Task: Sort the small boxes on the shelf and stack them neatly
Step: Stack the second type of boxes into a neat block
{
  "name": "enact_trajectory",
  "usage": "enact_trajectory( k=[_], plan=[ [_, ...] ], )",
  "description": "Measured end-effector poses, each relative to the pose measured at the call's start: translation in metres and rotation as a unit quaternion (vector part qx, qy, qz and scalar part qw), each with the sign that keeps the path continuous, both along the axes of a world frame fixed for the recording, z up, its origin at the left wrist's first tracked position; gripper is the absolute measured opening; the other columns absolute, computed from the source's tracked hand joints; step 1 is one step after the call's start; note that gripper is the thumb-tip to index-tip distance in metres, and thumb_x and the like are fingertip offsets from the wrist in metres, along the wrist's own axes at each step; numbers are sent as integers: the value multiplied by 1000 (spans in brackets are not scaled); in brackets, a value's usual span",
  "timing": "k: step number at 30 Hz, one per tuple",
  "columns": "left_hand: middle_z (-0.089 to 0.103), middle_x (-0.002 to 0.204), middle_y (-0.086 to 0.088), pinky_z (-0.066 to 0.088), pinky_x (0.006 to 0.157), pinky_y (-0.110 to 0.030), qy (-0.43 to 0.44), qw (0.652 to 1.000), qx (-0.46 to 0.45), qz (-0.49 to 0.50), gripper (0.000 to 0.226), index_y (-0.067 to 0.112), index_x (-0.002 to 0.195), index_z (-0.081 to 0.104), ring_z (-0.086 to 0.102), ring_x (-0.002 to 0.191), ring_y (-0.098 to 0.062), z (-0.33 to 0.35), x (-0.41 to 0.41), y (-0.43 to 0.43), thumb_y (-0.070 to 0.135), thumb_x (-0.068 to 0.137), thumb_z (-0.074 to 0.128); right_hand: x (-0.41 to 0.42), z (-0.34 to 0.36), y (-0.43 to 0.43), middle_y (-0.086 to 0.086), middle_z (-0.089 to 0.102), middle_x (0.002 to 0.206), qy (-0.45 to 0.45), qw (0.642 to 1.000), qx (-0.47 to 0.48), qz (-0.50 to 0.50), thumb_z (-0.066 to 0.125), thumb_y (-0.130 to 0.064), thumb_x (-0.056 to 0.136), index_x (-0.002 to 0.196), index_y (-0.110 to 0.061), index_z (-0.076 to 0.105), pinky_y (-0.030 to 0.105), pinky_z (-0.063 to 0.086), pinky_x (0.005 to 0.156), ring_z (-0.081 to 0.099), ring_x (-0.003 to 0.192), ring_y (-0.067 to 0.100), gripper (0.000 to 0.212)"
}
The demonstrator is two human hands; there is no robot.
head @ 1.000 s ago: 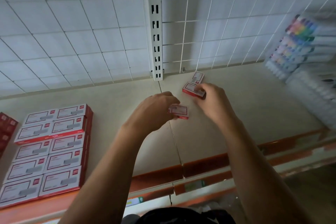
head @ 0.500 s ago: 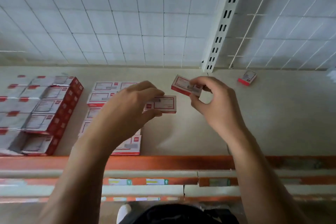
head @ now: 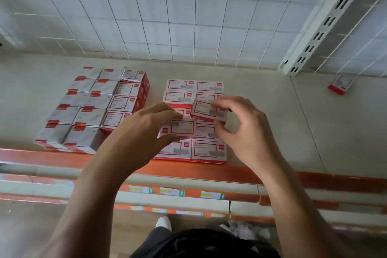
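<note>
The left grip (head: 142, 132) pinched a level box (head: 182, 130), the right grip (head: 247, 132) a tilted box (head: 206, 110). Both had swung over the stack (head: 209, 151) beneath, likely for placing.

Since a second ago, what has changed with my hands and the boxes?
Both hands moved left, away from the upright. The left hand carried the left box and the right hand carried the right box over to the stack, where they are now held just above it. Unchanged: each hand pinches its box, and the loose box lies by the upright.
</note>
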State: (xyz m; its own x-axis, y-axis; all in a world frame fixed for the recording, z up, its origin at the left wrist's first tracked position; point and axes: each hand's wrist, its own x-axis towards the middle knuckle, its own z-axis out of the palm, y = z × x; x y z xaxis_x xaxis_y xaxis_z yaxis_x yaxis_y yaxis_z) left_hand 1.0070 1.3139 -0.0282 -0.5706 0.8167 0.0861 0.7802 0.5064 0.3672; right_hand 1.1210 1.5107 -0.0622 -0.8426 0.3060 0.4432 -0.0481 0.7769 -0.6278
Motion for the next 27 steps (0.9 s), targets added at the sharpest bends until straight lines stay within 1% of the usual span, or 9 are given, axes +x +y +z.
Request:
enact_trajectory(
  k=[8, 11, 14, 17, 19, 20, 22, 23, 27],
  plan=[
    [60, 125, 12, 41, 88, -17, -25, 999, -3, -36, 47, 24, 128, 60, 60, 109, -10, -12, -10, 3, 35, 84, 70, 3, 4, -9, -2, 65, 119, -18, 1000, 15, -19, 73, -6, 82, 118, -10, 66, 24, 48, 99, 58, 115, 12, 37],
    [57, 128, 13, 46, 96, -28, -34, 998, -1, -45, 55, 27, 132, 56, 57, 113, -9, -12, -11, 5, 48, 81, 66, 7, 6, -7, -2, 64, 122, -32, 999, 23, -18, 73, -7, 82, 120, -11, 65, 28, 48, 100, 57, 118, 11, 39],
    [52, 135, 9, 47, 94, -33, -23, 998, 34, -37, 72, 26, 137, 50, 56, 114, -13, -6, -7, 11, 62, 75, 57, 10, 8, -7, -4, 64, 122, -34, 999, 21, -7, 73, -6, 81, 121, -12, 65, 24, 47, 100, 56, 117, 10, 41],
    [55, 134, 1, 50, 90, -37, 15, 996, 79, -43, 64, 18, 136, 52, 60, 112, -21, -4, -5, 19, 43, 80, 70, 10, 10, -10, -4, 64, 120, -24, 999, 22, 12, 74, -7, 81, 120, -11, 65, 19, 45, 100, 56, 116, 10, 40],
    [63, 122, -2, 54, 83, -35, 16, 993, 103, -63, 52, 12, 127, 60, 64, 100, -22, -5, -5, 23, 29, 80, 75, 9, 10, -11, -2, 64, 120, -18, 999, 23, 23, 74, -6, 80, 119, -10, 65, 19, 45, 101, 56, 117, 11, 40],
    [65, 116, -2, 54, 79, -28, 12, 991, 113, -68, 46, 11, 122, 63, 64, 93, -18, -5, -6, 25, 25, 80, 76, 9, 10, -10, -1, 64, 120, -16, 999, 25, 25, 74, -6, 80, 120, -9, 65, 21, 45, 101, 56, 117, 11, 40],
    [66, 111, -1, 43, 75, -13, 11, 990, 124, -68, 42, 11, 119, 65, 57, 84, -10, -5, -7, 26, 23, 79, 76, 9, 11, -9, 0, 63, 122, -9, 999, 30, 26, 75, -7, 81, 121, -8, 64, 24, 46, 102, 56, 118, 12, 41],
    [67, 110, -1, 39, 74, -10, 12, 990, 128, -67, 42, 11, 118, 65, 55, 83, -9, -6, -7, 27, 22, 79, 77, 10, 12, -7, 1, 63, 124, -3, 999, 33, 28, 75, -8, 82, 121, -8, 64, 26, 46, 102, 56, 120, 13, 41],
    [66, 110, 0, 47, 76, -21, 2, 986, 149, -69, 41, 10, 117, 66, 60, 87, -12, -5, -6, 29, 21, 79, 77, 9, 13, -3, 4, 63, 124, 17, 997, 62, 41, 77, -8, 82, 115, -6, 68, 31, 48, 102, 58, 120, 17, 34]
  ],
)
